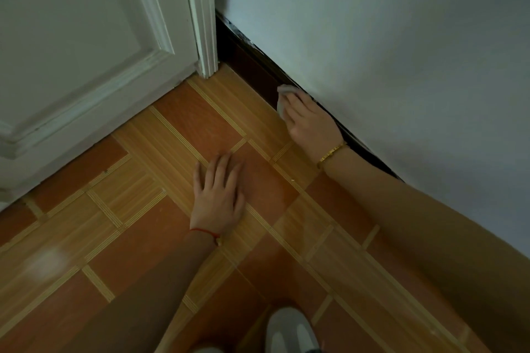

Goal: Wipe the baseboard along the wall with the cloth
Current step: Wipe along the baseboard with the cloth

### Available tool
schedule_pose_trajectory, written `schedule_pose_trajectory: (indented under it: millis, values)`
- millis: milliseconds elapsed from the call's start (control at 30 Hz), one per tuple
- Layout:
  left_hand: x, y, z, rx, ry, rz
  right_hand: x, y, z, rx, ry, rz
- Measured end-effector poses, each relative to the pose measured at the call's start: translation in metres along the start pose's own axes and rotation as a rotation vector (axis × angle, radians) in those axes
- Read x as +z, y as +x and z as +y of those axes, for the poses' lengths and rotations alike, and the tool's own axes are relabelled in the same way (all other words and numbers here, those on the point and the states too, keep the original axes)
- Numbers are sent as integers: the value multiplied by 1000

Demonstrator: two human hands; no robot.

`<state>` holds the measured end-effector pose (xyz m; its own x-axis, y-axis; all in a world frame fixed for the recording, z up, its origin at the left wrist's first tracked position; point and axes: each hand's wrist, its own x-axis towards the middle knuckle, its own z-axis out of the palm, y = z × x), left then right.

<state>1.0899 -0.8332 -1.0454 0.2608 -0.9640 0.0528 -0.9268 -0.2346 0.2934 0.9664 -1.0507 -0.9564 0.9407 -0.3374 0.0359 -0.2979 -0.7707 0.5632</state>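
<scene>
Low crouch facing a corner; a pale door (86, 46) fills the frame from 9 to 12 o'clock, a white wall (401, 37) from 12 to 4.

Baseboard (252, 66): a dark strip running from the door frame (205, 23) at 12 down toward 3 o'clock, where wall meets tiled floor (149, 200). White flecks along its top edge near the frame.

Right hand (308, 120), at 1 o'clock from frame centre, fingers closed over a small white cloth (284, 94) and pressing it against the baseboard. Gold bracelet (332, 153) on that wrist.

Left hand (219, 192) open, palm flat on the floor near centre, holding nothing; likely bracing.

Cloth looks soft, light and limp, and will bunch. Best kept wadded under the fingertips, with pressure flat to the board. Board itself looks rigid and fixed.
</scene>
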Motion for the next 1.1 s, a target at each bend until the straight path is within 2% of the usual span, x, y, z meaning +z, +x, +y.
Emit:
schedule_pose_trajectory:
  millis: [100,167,267,367,467,533,633,733,800,1000,1100]
  values:
    - [1,-1,0,-1,-23,21,-2,-40,3,-20,-23,44]
    - [1,-1,0,0,-30,28,-7,-76,4,-15,-41,9]
    - [2,0,0,0,-46,50,-1,-128,-1,86,-106,-93]
    - [2,0,0,3,-45,56,7,-156,-4,180,-8,-74]
    - [1,0,1,-1,-40,53,-7,-138,-2,83,-48,-56]
    - [1,-1,1,-3,-44,52,-11,-113,0,75,26,-4]
    - [0,0,0,-8,-36,45,-10,-60,3,44,-1,96]
    - [0,0,0,6,-43,41,-7,-10,8,17,6,107]
    - [0,0,-1,4,-43,48,-9,4,8,16,35,50]
    - [-2,0,1,2,-37,39,-6,-58,12,-26,-31,90]
    - [-4,-2,0,9,-33,46,-11,-104,9,-1,-41,26]
